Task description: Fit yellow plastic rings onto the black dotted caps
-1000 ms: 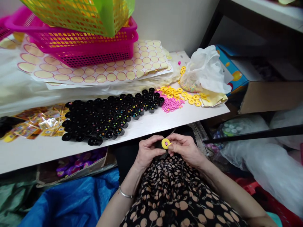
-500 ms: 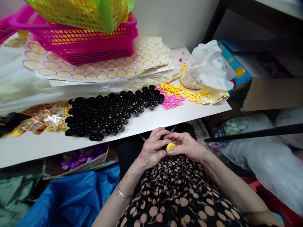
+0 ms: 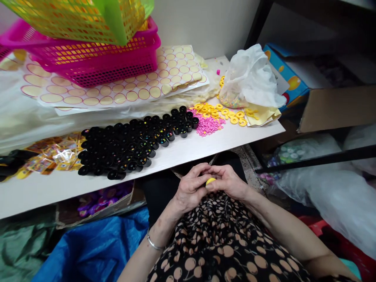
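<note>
Over my lap, just off the table's front edge, my left hand [image 3: 190,187] and my right hand [image 3: 229,181] meet around a small yellow ring [image 3: 210,181]. Fingers of both hands are closed on it, and they hide most of it. On the table, similar yellow rings [image 3: 234,120] lie loose beside a heap of small pink pieces [image 3: 208,126]. Left of these stand many small black cups [image 3: 117,145], some with coloured bits inside. Shiny printed packets [image 3: 63,152] lie at the left end.
Pink baskets [image 3: 102,64] with a green basket [image 3: 114,23] on top stand on sticker sheets [image 3: 143,94] at the back. A white plastic bag [image 3: 249,74] and an open cardboard box [image 3: 331,117] are at the right. Below the table are a box of purple items [image 3: 102,201] and a blue tarp [image 3: 96,246].
The yellow ring has turned or sunk between my fingers, so less of it shows. My hands stay together in nearly the same place; the view has shifted slightly.
</note>
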A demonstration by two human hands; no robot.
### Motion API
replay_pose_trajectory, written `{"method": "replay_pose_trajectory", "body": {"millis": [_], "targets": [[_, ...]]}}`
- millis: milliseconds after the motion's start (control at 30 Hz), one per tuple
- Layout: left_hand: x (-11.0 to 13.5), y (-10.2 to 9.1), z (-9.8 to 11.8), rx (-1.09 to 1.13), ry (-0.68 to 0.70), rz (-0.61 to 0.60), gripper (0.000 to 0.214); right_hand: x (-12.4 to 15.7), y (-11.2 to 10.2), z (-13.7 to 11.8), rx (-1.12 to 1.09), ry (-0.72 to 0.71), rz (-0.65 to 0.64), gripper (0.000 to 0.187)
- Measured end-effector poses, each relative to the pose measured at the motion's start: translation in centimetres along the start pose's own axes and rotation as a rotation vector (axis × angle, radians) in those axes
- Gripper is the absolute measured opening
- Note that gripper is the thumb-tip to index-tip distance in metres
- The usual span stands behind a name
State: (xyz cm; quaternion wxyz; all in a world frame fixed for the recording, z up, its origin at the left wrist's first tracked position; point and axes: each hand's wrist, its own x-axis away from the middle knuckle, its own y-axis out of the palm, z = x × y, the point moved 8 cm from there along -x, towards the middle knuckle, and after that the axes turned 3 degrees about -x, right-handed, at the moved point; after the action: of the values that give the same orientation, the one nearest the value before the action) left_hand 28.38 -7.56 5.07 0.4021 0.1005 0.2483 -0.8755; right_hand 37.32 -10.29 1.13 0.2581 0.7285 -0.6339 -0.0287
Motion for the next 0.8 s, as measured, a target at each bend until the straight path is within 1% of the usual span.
{"method": "replay_pose_trajectory", "body": {"millis": [67,100,167,233,300,400,500,567,667,733,800], "targets": [[0.1,-0.2,-0.6,-0.010,-0.026,0.018,0.030,-0.2,-0.4,0.3,0.058,-0.030,0.041,0.033],[0.1,-0.3,-0.8,-0.017,-0.033,0.029,0.030,-0.3,-0.4,0.3,0.093,-0.035,0.042,0.032],[0.3,-0.5,-0.8,-0.042,-0.020,0.043,0.029,-0.3,0.0,0.1,0.143,-0.021,-0.001,0.036],[0.6,-0.7,-0.2,-0.088,0.021,0.062,0.029,-0.1,0.5,-0.3,0.154,0.007,-0.062,0.040],[0.8,-0.6,0.6,-0.146,0.065,0.076,0.030,0.2,0.9,-0.7,0.138,0.034,-0.109,0.041],[1.0,-0.3,1.9,-0.215,0.124,0.079,0.032,0.5,1.5,-0.8,0.054,0.055,-0.158,0.040],[0.9,0.0,2.3,-0.228,0.153,0.065,0.032,0.3,1.3,-0.1,-0.022,0.030,-0.129,0.042],[0.9,0.0,1.6,-0.214,0.120,0.063,0.031,0.0,0.6,0.7,-0.036,0.012,-0.055,0.039],[0.9,-0.4,-0.2,-0.144,0.021,0.085,0.028,-0.5,-0.2,1.8,0.004,0.010,0.031,0.031],[1.1,-0.7,-1.0,-0.093,-0.013,0.104,0.028,-0.7,-0.1,2.1,0.013,0.017,0.022,0.033],[1.3,-0.9,-1.3,-0.060,-0.017,0.124,0.030,-0.7,0.2,2.1,-0.013,0.030,-0.007,0.040]]}}
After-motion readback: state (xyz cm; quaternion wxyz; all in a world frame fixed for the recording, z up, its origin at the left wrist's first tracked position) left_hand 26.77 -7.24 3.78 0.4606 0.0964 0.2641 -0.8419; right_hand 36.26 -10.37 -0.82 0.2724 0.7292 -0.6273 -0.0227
